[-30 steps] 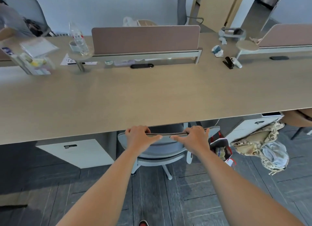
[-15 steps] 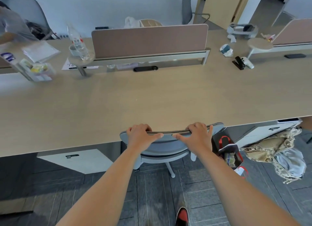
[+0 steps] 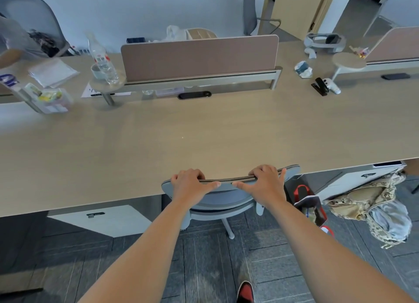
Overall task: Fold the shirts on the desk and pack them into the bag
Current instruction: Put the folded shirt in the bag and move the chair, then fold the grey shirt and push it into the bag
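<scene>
Hands hold the curved top of a grey-blue office chair (image 3: pixel 226 196) in the lower middle of the frame. The left hand (image 3: pixel 190 184) and the right hand (image 3: pixel 265 184) both curl their fingers over its top edge, with the thumbs pointing at each other. The chair stands right at the near edge of a long light wooden worktop (image 3: pixel 204 139). Just right of the chair, a black and red paper bag (image 3: pixel 310 204) stands on the dark floor (image 3: pixel 204 257). Further right, a heap of camouflage and pale blue clothes (image 3: pixel 374 203) sits below the worktop's edge. A clear plastic water bottle (image 3: pixel 102 60) stands at the upper left.
</scene>
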Tool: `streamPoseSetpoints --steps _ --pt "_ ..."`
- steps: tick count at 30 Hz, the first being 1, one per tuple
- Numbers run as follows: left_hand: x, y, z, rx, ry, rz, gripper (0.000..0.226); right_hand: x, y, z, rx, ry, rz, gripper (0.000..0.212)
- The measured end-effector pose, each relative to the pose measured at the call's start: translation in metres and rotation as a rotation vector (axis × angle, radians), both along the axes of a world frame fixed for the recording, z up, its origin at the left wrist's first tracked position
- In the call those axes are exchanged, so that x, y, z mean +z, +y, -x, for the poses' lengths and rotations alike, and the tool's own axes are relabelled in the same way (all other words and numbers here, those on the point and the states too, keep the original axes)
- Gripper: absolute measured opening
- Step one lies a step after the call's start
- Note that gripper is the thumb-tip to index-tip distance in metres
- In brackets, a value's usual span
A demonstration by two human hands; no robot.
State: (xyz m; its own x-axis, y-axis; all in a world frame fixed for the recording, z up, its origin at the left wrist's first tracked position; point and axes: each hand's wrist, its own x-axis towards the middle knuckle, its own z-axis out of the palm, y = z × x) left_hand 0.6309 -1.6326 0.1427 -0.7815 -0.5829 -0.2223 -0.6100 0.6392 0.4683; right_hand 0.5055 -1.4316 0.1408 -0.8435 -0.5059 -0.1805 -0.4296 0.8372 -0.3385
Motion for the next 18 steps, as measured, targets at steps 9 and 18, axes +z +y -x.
streamPoseSetpoints --steps 9,18 --pt "0.055 0.014 -0.020 0.014 0.181 -0.288 0.042 0.062 0.002 -0.040 -0.059 -0.065 0.202 0.071" --pt "0.128 0.049 -0.086 0.149 0.463 -0.277 0.038 0.105 -0.002 -0.086 0.059 -0.077 0.409 0.056"
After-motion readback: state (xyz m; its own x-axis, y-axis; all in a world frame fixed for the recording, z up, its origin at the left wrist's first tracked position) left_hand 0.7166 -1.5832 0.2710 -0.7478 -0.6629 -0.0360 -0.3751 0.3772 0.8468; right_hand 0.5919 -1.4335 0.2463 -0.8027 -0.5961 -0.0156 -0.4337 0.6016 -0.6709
